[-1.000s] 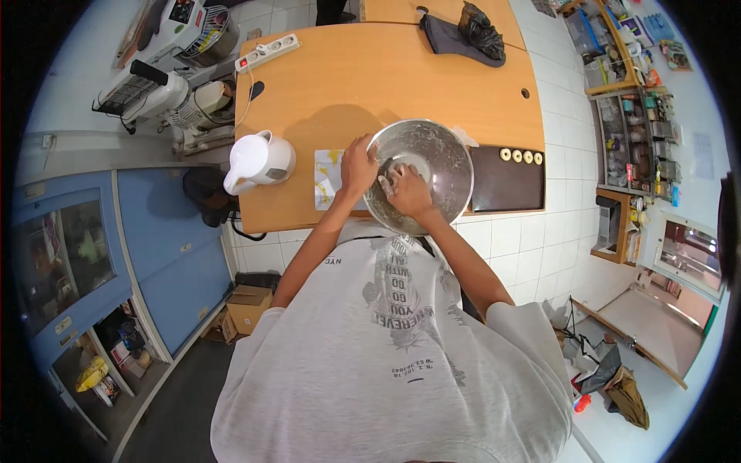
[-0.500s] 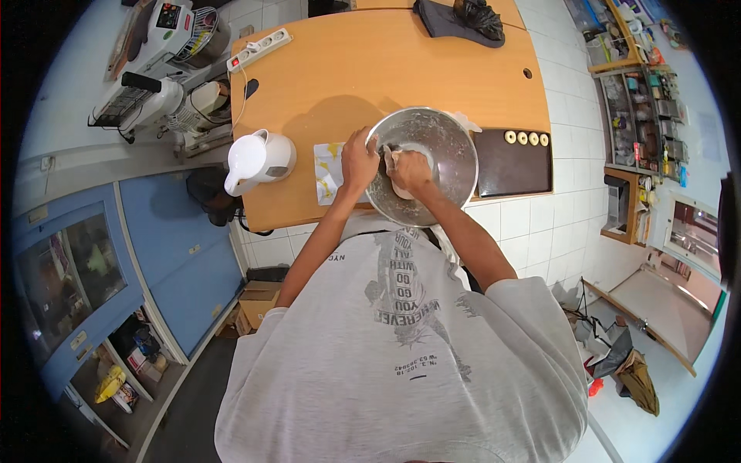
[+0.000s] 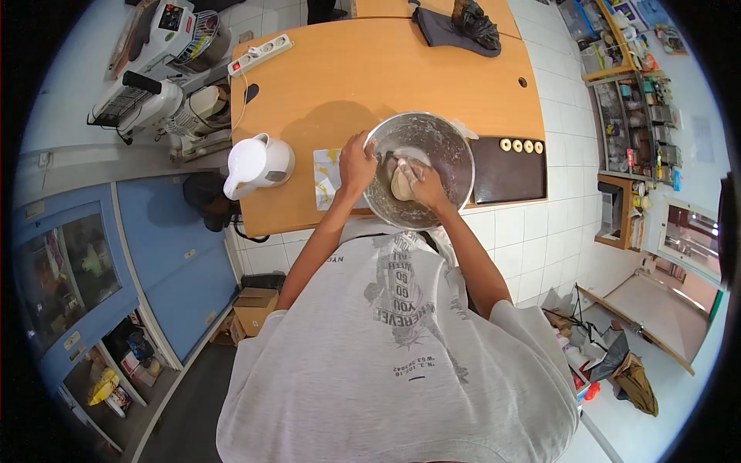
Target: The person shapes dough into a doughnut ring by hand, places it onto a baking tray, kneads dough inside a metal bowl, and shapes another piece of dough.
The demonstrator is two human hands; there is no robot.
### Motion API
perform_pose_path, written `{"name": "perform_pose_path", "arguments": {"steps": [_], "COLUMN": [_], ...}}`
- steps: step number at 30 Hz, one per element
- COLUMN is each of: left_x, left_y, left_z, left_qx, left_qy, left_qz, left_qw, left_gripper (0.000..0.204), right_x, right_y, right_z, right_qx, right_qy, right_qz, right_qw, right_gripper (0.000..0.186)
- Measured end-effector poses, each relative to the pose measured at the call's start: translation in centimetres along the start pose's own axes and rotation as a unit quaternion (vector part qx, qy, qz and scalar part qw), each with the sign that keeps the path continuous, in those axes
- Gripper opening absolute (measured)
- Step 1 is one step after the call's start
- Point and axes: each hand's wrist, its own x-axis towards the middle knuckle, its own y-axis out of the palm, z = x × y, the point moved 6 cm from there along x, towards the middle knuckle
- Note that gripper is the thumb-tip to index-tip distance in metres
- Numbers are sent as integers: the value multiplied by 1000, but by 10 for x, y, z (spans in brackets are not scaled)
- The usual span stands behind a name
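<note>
Right hand (image 3: 423, 183) closes around a pale lump of dough (image 3: 401, 184), a little toward 8 o'clock from the centre of the steel mixing bowl (image 3: 455, 170); left hand (image 3: 357, 163) grips that bowl's rim at 9 o'clock. Taking the bowl as the clock's middle, the orange-brown wooden table (image 3: 332, 73) spreads widest from 10 through 1 o'clock, with open wood there for moving. Its near edge runs past at 6 o'clock, where the bowl's rim overlaps it in view and the wearer's grey shirt (image 3: 401, 332) comes close. Its right edge lies at 3 o'clock, with white floor tiles (image 3: 559, 154) beyond.

Just beside the bowl at 3 o'clock, a dark baking tray (image 3: 505, 177) takes up that corner; whether the two touch, I cannot tell. Well apart, between 12 and 1, lies a dark grey cloth (image 3: 440, 31) with a black plastic bag (image 3: 474, 25) on it. At 10 o'clock sits a white power strip (image 3: 262, 55). At 9, a white sheet with yellow marks (image 3: 326, 174) lies close to the left forearm.

Of the containers, the bowl is largest, its inner wall smeared with pale residue around the dough. Beyond the sheet at 9 o'clock stands a white electric kettle (image 3: 258, 163), contents hidden. The tray bears four small pale rings (image 3: 517, 141) in a row along its far edge.
</note>
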Motion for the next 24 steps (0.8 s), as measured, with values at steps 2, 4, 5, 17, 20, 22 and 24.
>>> {"name": "perform_pose_path", "arguments": {"steps": [2, 4, 5, 17, 20, 22, 24], "left_x": [2, 3, 3, 3, 1, 2, 3], "left_y": [6, 9, 8, 6, 5, 3, 2], "left_z": [3, 3, 2, -4, -5, -7, -10], "left_qx": [0, -1, 0, -15, -12, -15, -18], "left_qy": [-7, 4, 14, 49, 43, 57, 73], "left_qz": [20, 15, 7, -19, -17, -22, -26], "left_qw": [1000, 1000, 1000, 998, 999, 998, 997], "left_gripper": [30, 29, 28, 17, 17, 17, 17], "right_x": [-8, -13, -15, 7, 16, 29, 37], "right_y": [-9, -15, -19, 32, 34, 35, 34], "right_z": [6, -5, 7, 8, 10, 1, 2], "right_qx": [2, -61, -61, -341, -322, -342, -342], "right_qy": [-35, -70, -71, -155, -160, -55, -35], "right_qz": [18, 35, 35, 53, 26, 53, 36], "right_qw": [999, 995, 995, 926, 933, 937, 938], "right_gripper": [34, 30, 30, 44, 48, 52, 54]}}
